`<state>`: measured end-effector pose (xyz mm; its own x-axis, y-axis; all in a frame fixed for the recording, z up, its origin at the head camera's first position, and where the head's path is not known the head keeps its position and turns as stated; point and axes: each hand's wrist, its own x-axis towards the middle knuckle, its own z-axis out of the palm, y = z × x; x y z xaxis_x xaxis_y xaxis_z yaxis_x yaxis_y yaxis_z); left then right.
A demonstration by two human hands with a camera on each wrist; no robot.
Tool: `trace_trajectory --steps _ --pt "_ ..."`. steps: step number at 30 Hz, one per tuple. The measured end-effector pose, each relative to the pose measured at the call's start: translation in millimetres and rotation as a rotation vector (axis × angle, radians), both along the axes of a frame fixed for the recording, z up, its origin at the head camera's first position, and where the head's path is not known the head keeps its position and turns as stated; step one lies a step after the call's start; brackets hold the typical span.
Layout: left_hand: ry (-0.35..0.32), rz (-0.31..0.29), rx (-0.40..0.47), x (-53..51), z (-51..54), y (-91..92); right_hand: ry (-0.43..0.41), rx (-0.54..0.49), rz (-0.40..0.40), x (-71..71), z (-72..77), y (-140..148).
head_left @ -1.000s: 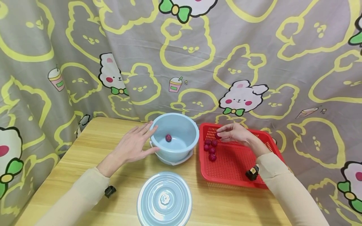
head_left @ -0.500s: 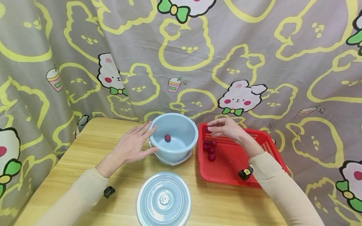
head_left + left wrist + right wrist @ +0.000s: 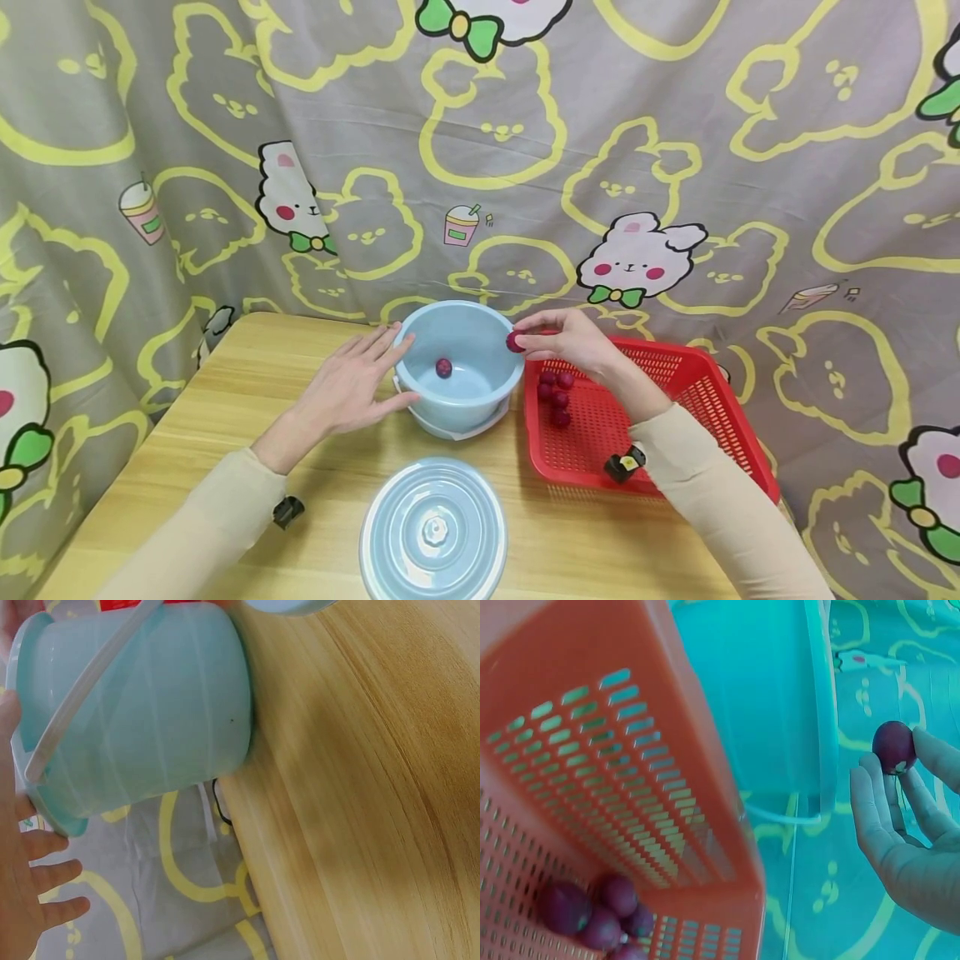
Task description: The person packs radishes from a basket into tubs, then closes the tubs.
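Note:
My right hand [image 3: 573, 343] pinches a small dark red round fruit [image 3: 514, 341] between thumb and fingertips, over the right rim of the light blue bucket [image 3: 459, 414]. In the right wrist view the held fruit [image 3: 894, 747] shows a pale spot. One similar fruit [image 3: 443, 367] lies on the bucket's floor. My left hand [image 3: 348, 382] is at the bucket's left rim, its fingers straight and spread. In the left wrist view, its fingers [image 3: 60, 876] lie along the rim; contact is hard to tell. Several more fruits [image 3: 559, 400] sit in the left part of the red basket [image 3: 592, 467].
A light blue lid [image 3: 434, 531] with a knob lies on the wooden table [image 3: 300, 567] in front of the bucket. The bucket's pale handle [image 3: 90, 679] hangs down its side. A patterned grey curtain [image 3: 360, 100] hangs behind the table.
My right hand has carried one fruit leftward from above the red basket to the bucket's right rim. My left hand has stayed at the bucket's left side.

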<state>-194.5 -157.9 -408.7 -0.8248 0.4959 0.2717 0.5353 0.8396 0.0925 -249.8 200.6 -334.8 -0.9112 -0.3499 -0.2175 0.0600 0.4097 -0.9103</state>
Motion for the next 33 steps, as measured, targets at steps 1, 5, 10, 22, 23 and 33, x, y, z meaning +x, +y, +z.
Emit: trace_trajectory --steps 1,5,10,22,23,33 --pt "0.000 0.000 0.000 0.0 0.1 0.1 0.004 -0.003 0.005 0.6 0.2 -3.7" --pt "0.008 -0.003 0.000 0.2 0.2 0.2 0.022 -0.008 0.034 1.1 -1.3 -16.9" --pt "0.021 -0.007 0.003 0.1 -0.1 0.1 0.031 -0.006 0.059 -0.4 -7.7 -30.5" --pt "0.025 0.000 -0.006 -0.4 -0.6 0.1 0.055 0.005 0.109 -1.7 -16.8 -53.9" --pt "0.026 0.000 -0.007 -0.5 -0.7 0.0 0.054 0.006 0.112 -2.2 -18.0 -55.6" --pt "0.036 -0.003 -0.011 -1.0 -0.9 -0.2 0.074 0.060 0.149 -6.2 -23.2 -66.7"
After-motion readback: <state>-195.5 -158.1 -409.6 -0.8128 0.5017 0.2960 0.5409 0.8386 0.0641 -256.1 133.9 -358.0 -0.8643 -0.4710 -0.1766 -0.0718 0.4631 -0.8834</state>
